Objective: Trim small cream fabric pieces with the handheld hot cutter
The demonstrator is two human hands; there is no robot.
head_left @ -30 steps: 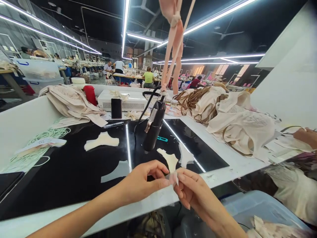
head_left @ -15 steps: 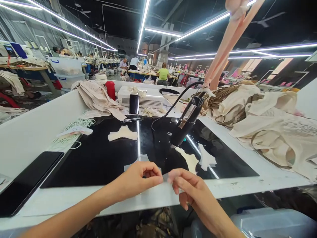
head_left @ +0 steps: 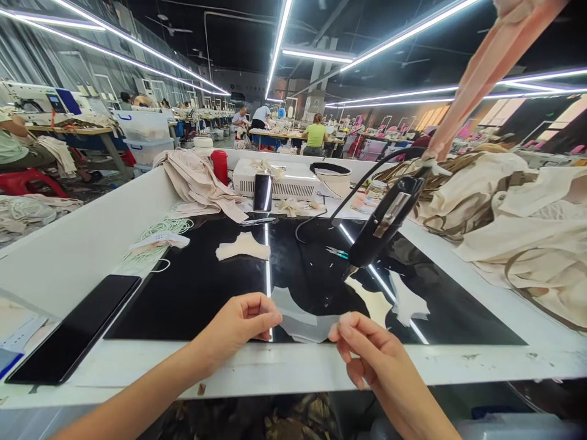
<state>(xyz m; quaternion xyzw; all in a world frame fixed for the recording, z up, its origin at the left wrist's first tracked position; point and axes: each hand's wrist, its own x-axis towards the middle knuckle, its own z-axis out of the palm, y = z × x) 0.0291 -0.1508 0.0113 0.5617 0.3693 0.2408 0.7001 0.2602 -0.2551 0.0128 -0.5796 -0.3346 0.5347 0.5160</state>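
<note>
At the lower centre, the left hand (head_left: 238, 324) and right hand (head_left: 367, 348) each pinched an end of a translucent film strip (head_left: 300, 321), stretched over the glossy black worktop (head_left: 183, 293). Cut fabric pieces (head_left: 243, 247) lay beyond, seemingly unprocessed.

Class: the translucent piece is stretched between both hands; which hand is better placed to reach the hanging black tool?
Right hand, probably: the hanging black tool hangs above it, while the left hand is farther away.
</note>
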